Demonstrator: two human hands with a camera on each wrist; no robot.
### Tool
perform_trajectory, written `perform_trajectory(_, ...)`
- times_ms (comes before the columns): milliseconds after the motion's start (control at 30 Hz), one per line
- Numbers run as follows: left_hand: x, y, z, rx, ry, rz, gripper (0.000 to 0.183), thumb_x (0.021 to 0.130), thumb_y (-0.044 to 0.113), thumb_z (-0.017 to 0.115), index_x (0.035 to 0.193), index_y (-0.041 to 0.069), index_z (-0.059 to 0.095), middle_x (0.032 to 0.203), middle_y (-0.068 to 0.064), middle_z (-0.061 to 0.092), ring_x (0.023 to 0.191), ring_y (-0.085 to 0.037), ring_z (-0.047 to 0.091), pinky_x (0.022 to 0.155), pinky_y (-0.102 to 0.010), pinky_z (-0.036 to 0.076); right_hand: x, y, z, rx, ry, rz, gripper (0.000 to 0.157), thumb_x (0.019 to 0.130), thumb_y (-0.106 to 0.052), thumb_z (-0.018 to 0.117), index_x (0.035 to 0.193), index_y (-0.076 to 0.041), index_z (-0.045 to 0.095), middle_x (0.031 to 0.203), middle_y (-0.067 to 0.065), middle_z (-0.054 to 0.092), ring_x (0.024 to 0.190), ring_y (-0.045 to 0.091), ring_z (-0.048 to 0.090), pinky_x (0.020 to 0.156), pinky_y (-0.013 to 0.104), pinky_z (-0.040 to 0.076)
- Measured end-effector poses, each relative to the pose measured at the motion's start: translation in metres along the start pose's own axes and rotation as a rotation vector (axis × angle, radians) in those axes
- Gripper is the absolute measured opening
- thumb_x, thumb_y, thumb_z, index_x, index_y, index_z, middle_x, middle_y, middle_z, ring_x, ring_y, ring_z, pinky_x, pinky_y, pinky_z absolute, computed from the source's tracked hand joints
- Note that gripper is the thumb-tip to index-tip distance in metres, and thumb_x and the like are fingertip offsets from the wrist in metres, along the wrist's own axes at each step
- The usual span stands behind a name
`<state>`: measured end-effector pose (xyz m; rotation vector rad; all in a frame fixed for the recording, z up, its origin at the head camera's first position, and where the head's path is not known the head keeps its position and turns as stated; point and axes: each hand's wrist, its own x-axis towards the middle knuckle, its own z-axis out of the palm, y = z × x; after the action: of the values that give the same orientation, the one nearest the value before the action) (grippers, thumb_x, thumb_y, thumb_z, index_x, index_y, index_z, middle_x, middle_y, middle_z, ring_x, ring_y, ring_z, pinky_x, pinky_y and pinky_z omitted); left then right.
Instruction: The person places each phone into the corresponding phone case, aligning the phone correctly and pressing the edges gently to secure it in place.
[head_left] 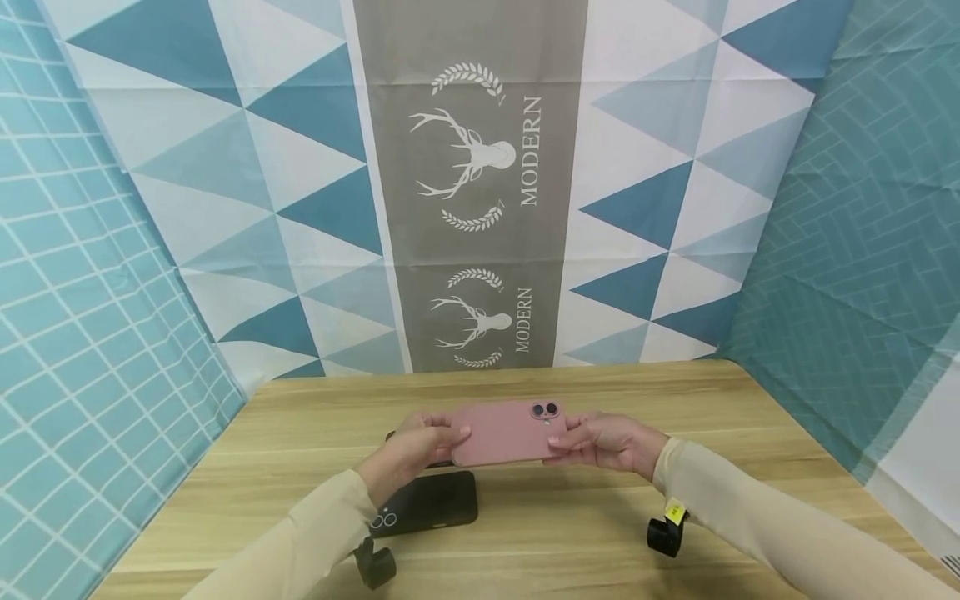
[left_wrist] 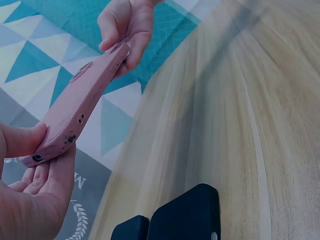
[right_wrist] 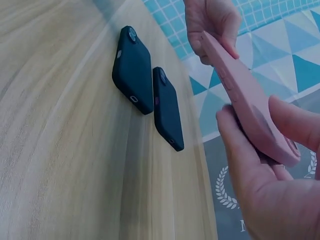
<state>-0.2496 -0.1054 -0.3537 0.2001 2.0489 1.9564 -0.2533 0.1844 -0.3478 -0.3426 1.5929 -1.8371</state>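
Observation:
A pink phone case (head_left: 498, 433) with a camera cutout at its upper right corner is held up above the table, back face toward the head camera. My left hand (head_left: 411, 448) pinches its left end, thumb on the back. The right hand (head_left: 611, 442) grips the opposite end in the same way. In the left wrist view the case (left_wrist: 80, 102) is edge-on, with dark marks near its lower end. The right wrist view shows its side edge (right_wrist: 237, 95) with button bumps. Whether a phone sits inside I cannot tell.
On the wooden table (head_left: 570, 533), a black phone or phone case (head_left: 431, 502) lies below my left hand. A second black one (right_wrist: 167, 107) lies beside it, mostly hidden by that hand in the head view. Patterned cloth (head_left: 472, 208) hangs behind the table.

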Motion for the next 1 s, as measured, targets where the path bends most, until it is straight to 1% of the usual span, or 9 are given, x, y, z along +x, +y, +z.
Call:
perform_trajectory(200, 0.001, 0.002, -0.001, -0.003, 0.002, 0.010, 0.012, 0.090, 0.003, 0.059, 0.098, -0.006, 0.058, 0.080, 0.002, 0.061, 0.071, -0.005, 0.063, 0.071, -0.018, 0.057, 0.001, -0.002, -0.003, 0.024, 0.060, -0.023, 0.064, 0.093, -0.004, 0.059, 0.146, 0.011, 0.026, 0.103, 0.001, 0.072, 0.094, 0.011, 0.071, 0.091, 0.026, 0.056)
perform_trajectory(400, 0.001, 0.000, 0.001, -0.033, -0.011, 0.003, 0.006, 0.089, 0.001, 0.059, 0.093, -0.002, 0.057, 0.078, 0.002, 0.062, 0.071, -0.005, 0.064, 0.071, -0.020, 0.058, 0.001, -0.002, -0.003, 0.058, 0.077, -0.041, 0.049, 0.095, -0.006, 0.056, 0.139, 0.008, 0.041, 0.101, -0.001, 0.072, 0.094, 0.009, 0.070, 0.088, 0.024, 0.057)
perform_trajectory(500, 0.001, -0.001, 0.004, 0.020, 0.036, 0.018, 0.012, 0.088, 0.005, 0.062, 0.094, -0.004, 0.056, 0.082, -0.001, 0.061, 0.073, -0.005, 0.063, 0.074, -0.021, 0.057, 0.001, -0.002, -0.003, 0.025, 0.083, -0.052, 0.047, 0.095, -0.005, 0.055, 0.138, 0.009, 0.043, 0.101, -0.003, 0.073, 0.093, 0.008, 0.070, 0.087, 0.024, 0.057)
perform_trajectory(667, 0.002, -0.001, 0.007, 0.218, 0.183, 0.050, 0.041, 0.083, 0.011, 0.070, 0.113, -0.014, 0.058, 0.110, -0.022, 0.064, 0.087, -0.019, 0.069, 0.083, -0.034, 0.059, 0.005, 0.000, 0.000, -0.029, 0.140, -0.077, 0.048, 0.094, -0.005, 0.056, 0.138, 0.010, 0.042, 0.100, -0.003, 0.073, 0.092, 0.007, 0.069, 0.086, 0.025, 0.058)
perform_trajectory(733, 0.004, 0.001, 0.008, 0.289, 0.200, 0.051, 0.044, 0.082, 0.009, 0.070, 0.117, -0.014, 0.058, 0.117, -0.027, 0.062, 0.091, -0.026, 0.071, 0.084, -0.038, 0.059, 0.006, 0.001, 0.001, -0.039, 0.167, -0.085, 0.050, 0.094, -0.004, 0.057, 0.138, 0.011, 0.041, 0.100, -0.004, 0.072, 0.091, 0.007, 0.069, 0.086, 0.025, 0.058)
perform_trajectory(800, 0.007, 0.004, 0.008, 0.388, 0.191, 0.045, 0.042, 0.080, 0.008, 0.071, 0.115, -0.012, 0.060, 0.114, -0.026, 0.064, 0.089, -0.028, 0.071, 0.082, -0.038, 0.060, 0.007, 0.003, 0.002, -0.043, 0.191, -0.087, 0.051, 0.094, -0.004, 0.056, 0.139, 0.013, 0.038, 0.099, -0.005, 0.072, 0.090, 0.006, 0.069, 0.086, 0.025, 0.058)
perform_trajectory(900, 0.012, 0.009, 0.008, 0.615, 0.154, 0.060, 0.037, 0.078, 0.015, 0.074, 0.109, -0.004, 0.065, 0.107, -0.018, 0.069, 0.092, -0.025, 0.070, 0.081, -0.037, 0.059, 0.007, 0.006, 0.002, -0.036, 0.210, -0.093, 0.054, 0.094, -0.002, 0.053, 0.140, 0.017, 0.032, 0.097, -0.006, 0.071, 0.088, 0.005, 0.068, 0.084, 0.023, 0.058)
perform_trajectory(967, 0.015, 0.013, 0.009, 0.813, 0.112, 0.115, 0.046, 0.078, 0.025, 0.075, 0.114, -0.001, 0.064, 0.108, -0.015, 0.069, 0.097, -0.025, 0.067, 0.084, -0.039, 0.057, 0.007, 0.008, 0.002, -0.011, 0.220, -0.093, 0.056, 0.095, -0.001, 0.053, 0.140, 0.018, 0.028, 0.095, -0.005, 0.070, 0.087, 0.005, 0.068, 0.083, 0.022, 0.058)
perform_trajectory(1000, 0.016, 0.015, 0.010, 0.900, 0.085, 0.166, 0.053, 0.077, 0.029, 0.077, 0.120, 0.001, 0.062, 0.112, -0.014, 0.068, 0.101, -0.025, 0.065, 0.087, -0.040, 0.055, 0.007, 0.009, 0.002, 0.001, 0.222, -0.093, 0.057, 0.095, -0.001, 0.053, 0.141, 0.019, 0.027, 0.094, -0.005, 0.071, 0.087, 0.005, 0.068, 0.083, 0.022, 0.058)
